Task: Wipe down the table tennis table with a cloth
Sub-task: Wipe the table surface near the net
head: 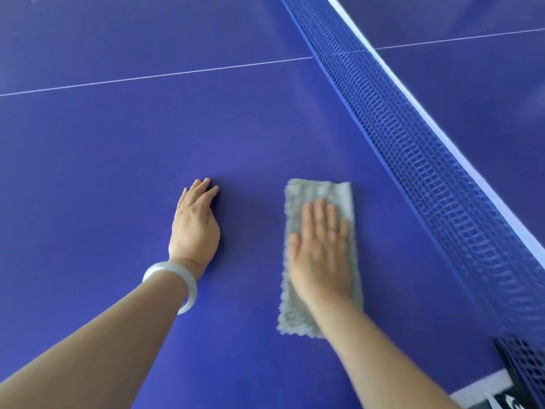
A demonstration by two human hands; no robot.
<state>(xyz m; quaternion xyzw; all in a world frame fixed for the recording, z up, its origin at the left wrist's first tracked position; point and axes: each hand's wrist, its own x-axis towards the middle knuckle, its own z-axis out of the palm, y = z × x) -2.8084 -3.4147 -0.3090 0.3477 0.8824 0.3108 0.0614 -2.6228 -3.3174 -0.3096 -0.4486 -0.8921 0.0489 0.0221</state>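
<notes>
1. Broadly, we see the table tennis table (103, 149) filling almost the whole view, its top a smooth, matte violet-blue.
2. Next we find the net (427, 160), a blue mesh of small squares. It runs diagonally from the far middle to the near right and is topped by a white band (516, 216). It fences the wiped area off on the right.
3. We follow the left arm in from the near left. The left hand (196, 225) lies on the bare table with the back of the hand up. Its fingers are close together and nearly straight, the tips touch the surface, and it holds nothing.
4. We see the right arm come in from the near right. The right hand (321, 249) presses flat on the cloth, with the fingers straight and close together and the thumb spread to the left. It is slightly blurred.
5. We place the cloth (318, 193) under that hand, on the table just left of the net and right of the left hand. It is grey and fluffy, folded into a long rectangle that points away from us, and its far end shows beyond the fingertips.
6. We make out a dark net clamp (519, 364) at the near right corner.
7. We note a pale, glossy, smooth bangle (174, 278) round the left wrist.
8. Last, we see a thin white line (147, 78) crossing the far table to the net.
</notes>
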